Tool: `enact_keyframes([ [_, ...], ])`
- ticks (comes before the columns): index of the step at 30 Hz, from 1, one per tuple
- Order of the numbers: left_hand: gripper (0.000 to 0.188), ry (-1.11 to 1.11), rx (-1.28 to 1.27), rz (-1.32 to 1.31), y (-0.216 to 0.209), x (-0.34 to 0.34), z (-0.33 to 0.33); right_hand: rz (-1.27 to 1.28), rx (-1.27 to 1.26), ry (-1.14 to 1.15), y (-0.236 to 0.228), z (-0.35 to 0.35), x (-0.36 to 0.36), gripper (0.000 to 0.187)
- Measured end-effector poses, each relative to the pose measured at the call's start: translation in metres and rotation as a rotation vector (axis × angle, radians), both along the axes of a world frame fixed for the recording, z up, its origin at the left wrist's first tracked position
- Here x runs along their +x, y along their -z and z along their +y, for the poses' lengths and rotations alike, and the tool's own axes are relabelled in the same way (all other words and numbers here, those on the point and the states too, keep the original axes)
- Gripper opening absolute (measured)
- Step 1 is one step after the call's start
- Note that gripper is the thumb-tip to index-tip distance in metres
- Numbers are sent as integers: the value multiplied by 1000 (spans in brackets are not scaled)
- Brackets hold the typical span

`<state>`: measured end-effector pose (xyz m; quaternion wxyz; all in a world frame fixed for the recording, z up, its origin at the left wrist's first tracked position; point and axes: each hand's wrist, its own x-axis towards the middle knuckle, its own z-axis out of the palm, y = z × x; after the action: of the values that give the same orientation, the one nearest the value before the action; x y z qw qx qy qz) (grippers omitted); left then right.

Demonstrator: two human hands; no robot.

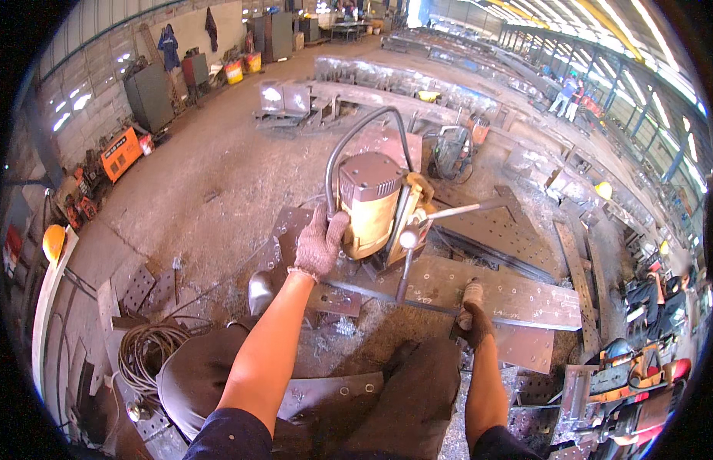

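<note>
A yellow magnetic drill [368, 211] with a brown cap stands upright on a long drilled steel plate [517, 297]. Its black cable loops over the top, and its feed handle [468, 208] sticks out to the right. My left hand [318, 244], in a knitted glove, is closed against the left side of the motor housing, by the cable. Also gloved, my right hand [473, 318] is closed at the plate's front edge, right of the drill. The undersides of its fingers are hidden. Chalk marks and small circles dot the plate.
Perforated steel plates [494, 230] lie beyond the drill. A coiled hose [146, 356] sits at my left knee. Tools [632, 383] are heaped at the lower right. A grey machine [452, 152] stands behind the drill. Two people [567, 98] stand far off at right.
</note>
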<state>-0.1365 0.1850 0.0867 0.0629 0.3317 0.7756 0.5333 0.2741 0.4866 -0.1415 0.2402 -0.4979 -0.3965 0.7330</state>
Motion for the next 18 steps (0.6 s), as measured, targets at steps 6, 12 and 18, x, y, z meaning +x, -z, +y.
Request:
enact_keyframes([
  [6,78,15,-208,78,-12,-11,-29,645,-223,105,-86,-167,-50,42],
  [12,86,635,-890,371,11,-32,-53,341,327,234,-42,-283,-86,57],
  [18,62,1272,-659,291,76,6,-96,149,787,-133,-59,-385,-142,82],
])
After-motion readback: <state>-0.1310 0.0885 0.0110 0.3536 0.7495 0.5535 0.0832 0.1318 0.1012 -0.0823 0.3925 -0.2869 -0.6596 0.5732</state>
